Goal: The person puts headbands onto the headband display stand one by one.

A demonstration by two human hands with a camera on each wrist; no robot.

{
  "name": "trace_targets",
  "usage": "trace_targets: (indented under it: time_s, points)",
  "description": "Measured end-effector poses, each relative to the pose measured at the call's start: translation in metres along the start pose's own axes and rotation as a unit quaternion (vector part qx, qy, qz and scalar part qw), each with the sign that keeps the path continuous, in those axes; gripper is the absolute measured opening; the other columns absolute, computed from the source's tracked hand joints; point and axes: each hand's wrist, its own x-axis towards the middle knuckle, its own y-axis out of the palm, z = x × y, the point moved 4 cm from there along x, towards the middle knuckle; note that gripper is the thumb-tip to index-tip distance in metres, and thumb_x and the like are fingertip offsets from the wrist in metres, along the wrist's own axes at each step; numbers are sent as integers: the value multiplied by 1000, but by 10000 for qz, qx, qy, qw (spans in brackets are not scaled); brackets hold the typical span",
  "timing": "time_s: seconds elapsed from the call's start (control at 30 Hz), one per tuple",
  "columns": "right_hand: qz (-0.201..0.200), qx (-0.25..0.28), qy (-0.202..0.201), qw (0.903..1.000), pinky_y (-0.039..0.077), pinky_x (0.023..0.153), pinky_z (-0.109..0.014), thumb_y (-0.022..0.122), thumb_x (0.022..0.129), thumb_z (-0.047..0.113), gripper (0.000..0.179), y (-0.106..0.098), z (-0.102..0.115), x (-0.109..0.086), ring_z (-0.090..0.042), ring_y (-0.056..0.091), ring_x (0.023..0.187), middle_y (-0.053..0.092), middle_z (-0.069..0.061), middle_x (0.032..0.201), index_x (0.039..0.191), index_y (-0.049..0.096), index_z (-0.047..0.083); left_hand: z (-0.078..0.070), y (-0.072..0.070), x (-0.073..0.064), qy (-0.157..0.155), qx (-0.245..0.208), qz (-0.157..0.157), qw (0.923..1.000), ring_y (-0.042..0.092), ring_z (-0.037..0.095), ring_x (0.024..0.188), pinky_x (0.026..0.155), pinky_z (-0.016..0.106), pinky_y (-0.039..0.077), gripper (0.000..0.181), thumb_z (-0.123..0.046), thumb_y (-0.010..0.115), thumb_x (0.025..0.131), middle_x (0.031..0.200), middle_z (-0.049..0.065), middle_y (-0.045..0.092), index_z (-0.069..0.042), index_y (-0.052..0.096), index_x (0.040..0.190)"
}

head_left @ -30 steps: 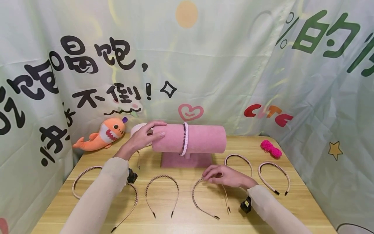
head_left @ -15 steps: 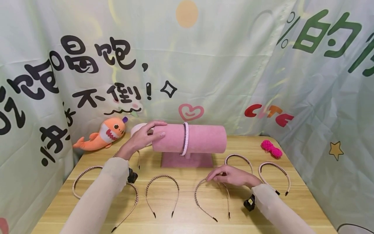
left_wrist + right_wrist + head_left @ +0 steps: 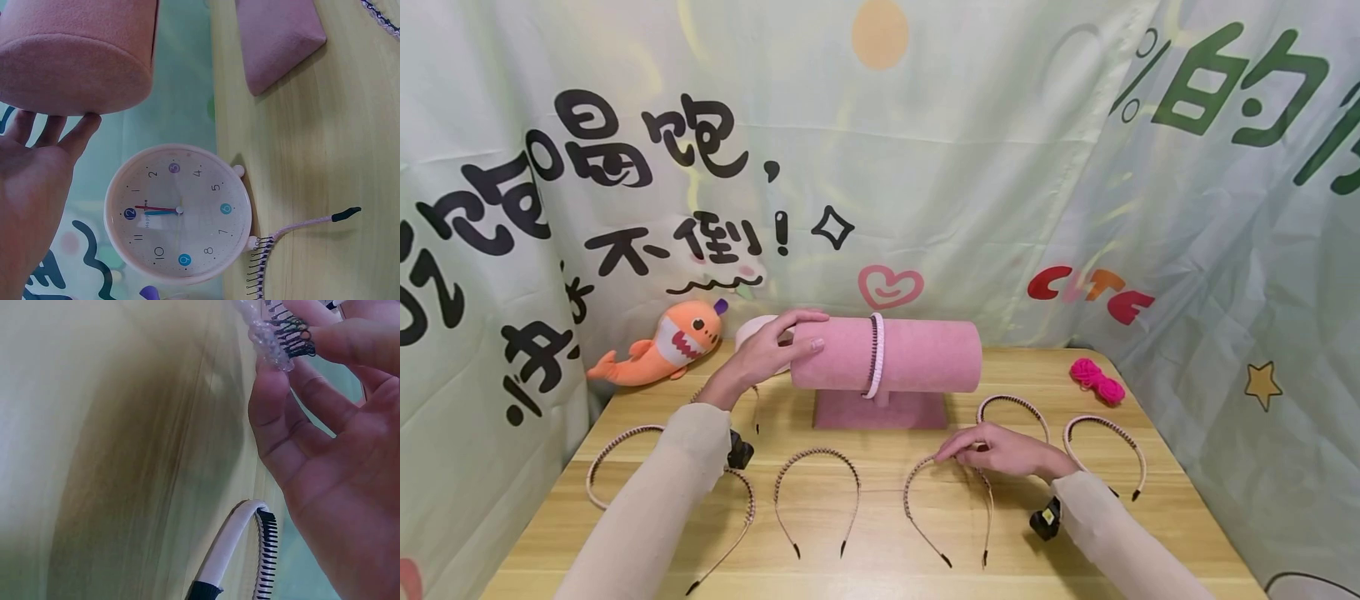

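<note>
My right hand pinches the top of a hair hoop, a beaded headband with dark comb teeth, between thumb and fingers. Its two dark tips point toward me. In the right wrist view the fingertips meet on the clear beads beside the teeth. At the back, my left hand rests on the left end of a pink padded roll on a stand, its fingers fairly straight. A white headband sits around the roll's middle. The left wrist view shows the roll's end against the fingers.
Other headbands lie about: one front centre, one and another to the right, others partly under my left arm. A round clock stands behind my left hand. A plush shark and pink yarn sit at the back corners.
My right hand has moved slightly right with the headband's top, and the headband has turned so its tips point more straight toward me. My left hand and the roll have stayed put.
</note>
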Motion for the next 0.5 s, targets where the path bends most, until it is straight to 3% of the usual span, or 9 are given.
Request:
trace_targets:
  time_s: [0.27, 0.5]
  points:
    - [-108, 27, 219, 9997, 52, 109, -25, 59, 113, 17, 29, -3, 2, -3, -15, 66, 131, 74, -11, 140, 135, 76, 7, 0, 0, 0, 6, 49, 5, 10000, 63, 44, 139, 109, 55, 58, 48, -37, 75, 104, 167, 1, 50, -27, 63, 149]
    - [-55, 117, 183, 9997, 53, 103, -26, 57, 112, 10, 29, -4, 4, -5, -22, 66, 126, 72, -15, 141, 136, 74, 5, 0, -1, 0, -18, 13, 2, 10000, 62, 44, 139, 109, 55, 58, 48, -38, 75, 104, 168, 1, 49, -27, 63, 150]
